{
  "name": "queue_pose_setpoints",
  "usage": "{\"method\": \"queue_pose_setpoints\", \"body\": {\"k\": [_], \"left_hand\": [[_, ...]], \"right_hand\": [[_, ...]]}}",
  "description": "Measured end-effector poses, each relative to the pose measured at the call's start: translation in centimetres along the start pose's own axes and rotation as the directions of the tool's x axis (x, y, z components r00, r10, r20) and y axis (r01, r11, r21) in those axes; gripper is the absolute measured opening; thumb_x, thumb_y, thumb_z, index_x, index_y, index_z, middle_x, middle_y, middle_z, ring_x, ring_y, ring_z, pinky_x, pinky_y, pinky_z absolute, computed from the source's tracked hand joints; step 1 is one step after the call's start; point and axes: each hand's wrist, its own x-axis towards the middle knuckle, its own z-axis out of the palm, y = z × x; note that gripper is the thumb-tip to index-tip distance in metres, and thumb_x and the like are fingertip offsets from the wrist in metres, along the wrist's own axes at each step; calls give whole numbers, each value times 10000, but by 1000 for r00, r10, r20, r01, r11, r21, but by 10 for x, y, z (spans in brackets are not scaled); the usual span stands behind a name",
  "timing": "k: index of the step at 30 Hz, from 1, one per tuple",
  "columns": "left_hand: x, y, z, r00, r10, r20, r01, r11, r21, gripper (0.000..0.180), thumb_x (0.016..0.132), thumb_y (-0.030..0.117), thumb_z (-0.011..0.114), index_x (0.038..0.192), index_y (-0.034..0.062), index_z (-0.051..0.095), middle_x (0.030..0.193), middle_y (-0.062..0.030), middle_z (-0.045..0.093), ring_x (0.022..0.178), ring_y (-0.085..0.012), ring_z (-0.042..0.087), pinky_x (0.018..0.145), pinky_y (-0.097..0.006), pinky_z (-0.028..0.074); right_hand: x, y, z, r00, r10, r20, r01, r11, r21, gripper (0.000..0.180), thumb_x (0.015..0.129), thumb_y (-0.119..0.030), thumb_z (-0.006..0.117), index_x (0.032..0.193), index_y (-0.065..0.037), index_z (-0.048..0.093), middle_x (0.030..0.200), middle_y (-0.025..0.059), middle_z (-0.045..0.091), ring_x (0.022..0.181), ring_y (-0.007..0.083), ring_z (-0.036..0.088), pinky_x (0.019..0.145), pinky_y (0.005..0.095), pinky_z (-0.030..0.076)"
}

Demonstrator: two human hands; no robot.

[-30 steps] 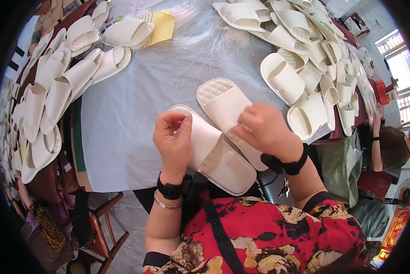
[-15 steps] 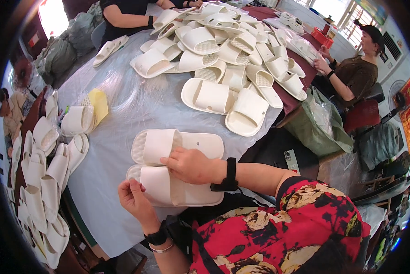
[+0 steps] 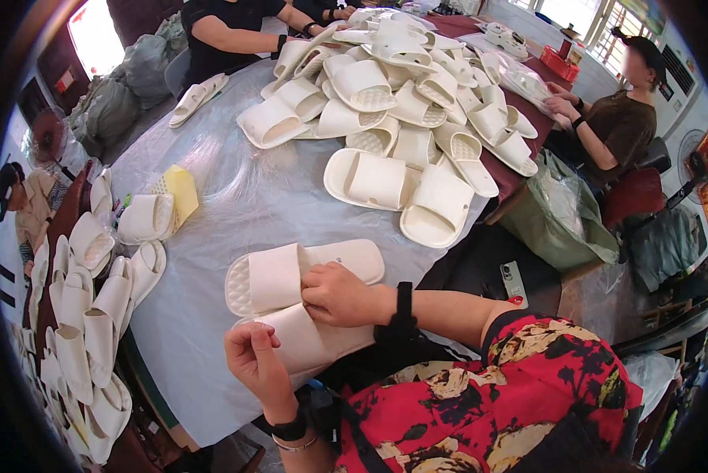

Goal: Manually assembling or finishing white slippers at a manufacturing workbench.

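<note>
Two cream slide slippers lie side by side on the plastic-covered table in front of me, the far slipper [image 3: 271, 277] flat and the near slipper [image 3: 291, 335] slightly turned. My right hand [image 3: 342, 296] rests over the near slipper, its curled fingers gripping the back edge of the strap. Beside that slipper's toe, my left hand [image 3: 255, 359] is raised with thumb and fingers bent together; whatever they pinch, if anything, I cannot make out. It covers part of the toe.
A large heap of cream slippers [image 3: 369, 87] fills the far table. More slippers [image 3: 74, 351] crowd the left side by a yellow piece [image 3: 182, 193]. A green sack [image 3: 571, 213] and a phone [image 3: 514, 284] are at right. Co-workers sit around; one person [image 3: 614, 126] handles clear plastic.
The near slipper has tilted, its heel end rising away from me. My right hand has shifted slightly right along it, and my left hand has moved right and down. The view has shifted a little.
</note>
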Motion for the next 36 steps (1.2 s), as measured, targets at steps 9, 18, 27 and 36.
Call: {"method": "queue_pose_setpoints", "body": {"k": [9, 18, 27, 36], "left_hand": [[6, 20, -6, 950, 233, -208, -240, 971, -6, 115, 952, 108, 529, 1027, 30, 567, 1010, -85, 614, 920, -174, 592, 851, -291, 466], [4, -64, -34, 996, -40, -79, 50, 989, 136, 84, 894, 76, 611, 954, 18, 611, 927, -39, 642, 790, -71, 549, 700, -224, 455], [-5, -80, -38, 998, 68, -14, -48, 828, 559, 97, 824, 120, 652, 841, 24, 648, 771, -125, 639, 683, -260, 620, 627, -342, 494], [-3, -74, -35, 997, 81, 0, -64, 788, 612, 111, 830, 142, 651, 845, 32, 646, 775, -119, 640, 716, -257, 632, 646, -355, 491]], "right_hand": [[36, 4, -144, 937, -150, -315, 34, 938, -345, 106, 658, -68, 635, 729, -48, 560, 817, 109, 553, 752, 302, 561, 635, 397, 481], [18, 138, -229, 841, 26, -540, -442, 610, -658, 76, 748, -94, 621, 802, -50, 590, 877, 111, 598, 850, 325, 563, 706, 429, 492], [-38, 193, -195, 792, 551, -262, -575, 530, -624, 357, 827, -174, 594, 1150, -26, 552, 1040, 205, 603, 995, 400, 556, 833, 487, 485], [30, 54, -182, 958, 281, -62, -272, 812, -517, 309, 799, -165, 658, 1059, -6, 608, 900, 174, 625, 867, 356, 594, 762, 437, 482]]}}
